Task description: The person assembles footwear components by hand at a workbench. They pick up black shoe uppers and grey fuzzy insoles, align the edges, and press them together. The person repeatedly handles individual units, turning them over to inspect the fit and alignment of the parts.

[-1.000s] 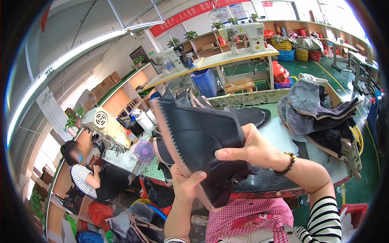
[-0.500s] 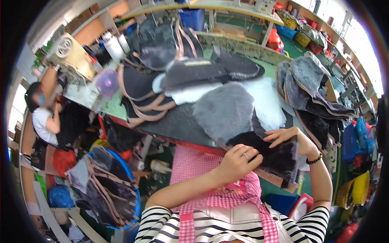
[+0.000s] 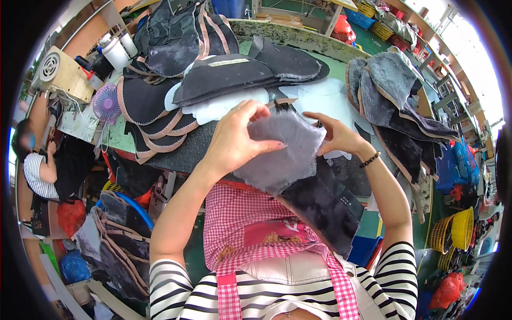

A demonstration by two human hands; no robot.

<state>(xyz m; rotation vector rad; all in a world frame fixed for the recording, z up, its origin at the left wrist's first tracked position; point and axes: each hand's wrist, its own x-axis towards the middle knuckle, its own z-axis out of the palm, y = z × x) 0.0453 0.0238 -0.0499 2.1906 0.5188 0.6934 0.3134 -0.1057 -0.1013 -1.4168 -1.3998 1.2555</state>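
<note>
In front of my chest is a furry piece (image 3: 285,152), light grey at its upper end and black at its lower end, with a pinkish strip along one edge. Its grey end is lifted and curled over. My left hand (image 3: 234,137) grips the grey end, thumb on the fur and fingers behind. At the opposite edge of that end, my right hand (image 3: 341,136) has it between thumb and fingers; some of those fingertips are hidden. The black end hangs down over my checked apron (image 3: 234,213), showing a small printed label.
Black padded pieces (image 3: 234,80) lie stacked on the table beyond my hands, beside white sheets (image 3: 320,101). More furry pieces (image 3: 392,80) hang at the right edge. A purple fan (image 3: 106,102) stands left, near a seated person (image 3: 42,165). Bundled pieces (image 3: 114,250) sit in a tub lower left.
Both hands have moved from the black end up to the grey end, lifting and curling it. The view has shifted, and the black end now hangs lower over the apron.
</note>
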